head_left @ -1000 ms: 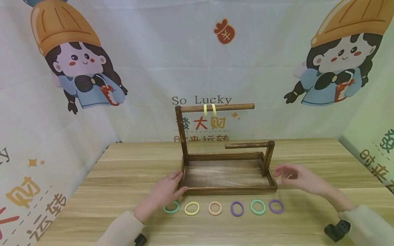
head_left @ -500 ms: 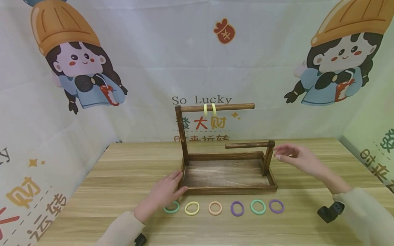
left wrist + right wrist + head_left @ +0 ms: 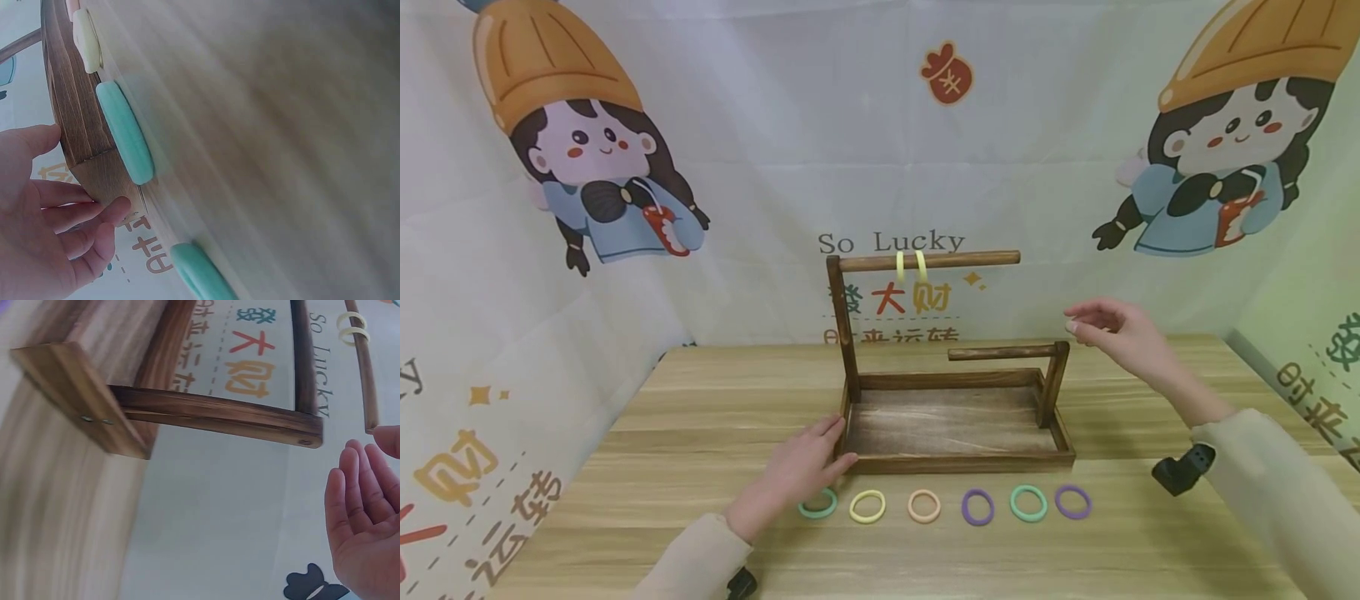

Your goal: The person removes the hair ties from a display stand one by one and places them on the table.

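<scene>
A dark brown wooden rack has a tray base, a tall left post with a long upper bar, and a short right post with a lower bar. My left hand holds the tray's front left corner, thumb on the front wall and fingers at the left end. Two pale yellow hair ties hang from the upper bar. Raised beside and above the short post, my right hand has its fingers loosely bent and nothing in them; in the right wrist view its palm shows bare.
In front of the rack lies a row of hair ties: green, yellow, peach, purple, green and purple. The left forearm partly overlaps the leftmost green one. A printed white cloth hangs behind the wooden table.
My right hand has risen from beside the tray's right end to above the short post's top. My left hand stays at the tray corner, and the hair ties have not moved.
</scene>
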`<state>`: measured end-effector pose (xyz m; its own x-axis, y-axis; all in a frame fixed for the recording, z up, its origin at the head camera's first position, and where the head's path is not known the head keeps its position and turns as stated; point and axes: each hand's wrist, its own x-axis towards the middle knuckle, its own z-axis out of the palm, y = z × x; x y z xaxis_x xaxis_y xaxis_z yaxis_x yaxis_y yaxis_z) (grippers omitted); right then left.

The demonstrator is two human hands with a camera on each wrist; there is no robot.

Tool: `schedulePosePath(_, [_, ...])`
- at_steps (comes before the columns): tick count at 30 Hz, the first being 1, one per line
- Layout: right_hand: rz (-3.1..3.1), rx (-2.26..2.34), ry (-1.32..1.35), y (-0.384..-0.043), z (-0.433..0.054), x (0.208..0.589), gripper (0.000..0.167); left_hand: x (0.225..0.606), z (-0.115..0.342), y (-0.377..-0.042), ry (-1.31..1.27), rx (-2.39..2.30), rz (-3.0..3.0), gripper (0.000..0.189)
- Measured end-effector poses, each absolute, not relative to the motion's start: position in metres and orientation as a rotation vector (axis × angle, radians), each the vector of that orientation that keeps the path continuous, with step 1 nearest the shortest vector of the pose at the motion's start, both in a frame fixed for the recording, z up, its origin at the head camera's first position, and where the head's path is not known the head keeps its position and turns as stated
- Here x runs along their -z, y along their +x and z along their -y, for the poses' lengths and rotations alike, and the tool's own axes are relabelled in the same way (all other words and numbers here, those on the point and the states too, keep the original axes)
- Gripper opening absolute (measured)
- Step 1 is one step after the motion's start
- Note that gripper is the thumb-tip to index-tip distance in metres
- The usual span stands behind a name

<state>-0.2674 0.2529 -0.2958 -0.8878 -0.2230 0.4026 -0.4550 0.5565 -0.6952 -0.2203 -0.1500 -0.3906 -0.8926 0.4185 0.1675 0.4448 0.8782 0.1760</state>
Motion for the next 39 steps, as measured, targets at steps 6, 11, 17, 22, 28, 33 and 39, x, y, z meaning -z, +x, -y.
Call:
schedulePosePath(6, [2.539,-1.231,0.543,-0.273,-0.247,0.280,0.035,0.391,0.150,-0.222,-0.685,0.316,2.916,0.057])
schedulePosePath(11, [2.509,-1.303,0.530,-0.279,-0.236,0.266,0.037,0.390,0.150,-0.221,-0.690,0.326,2.906,0.057])
schedulePosePath(17, [2.477,-1.369,0.564,-0.286,-0.221,0.249,0.044,0.391,0.150,-0.221,-0.689,0.317,2.913,0.057])
schedulePosePath(22, [2.451,-1.439,0.641,-0.294,-0.207,0.237,0.046,0.392,0.151,-0.221,-0.691,0.316,2.916,0.057])
schedulePosePath(28, [2.459,-1.472,0.721,-0.304,-0.188,0.228,0.049,0.392,0.151,-0.221,-0.696,0.327,2.907,0.057])
schedulePosePath(33, [2.446,-1.433,0.765,-0.313,-0.174,0.224,0.050,0.393,0.151,-0.222,-0.694,0.312,2.905,0.057])
schedulePosePath(39, [2.476,-1.329,0.774,-0.323,-0.158,0.219,0.048,0.394,0.152,-0.221,-0.696,0.306,2.911,0.058])
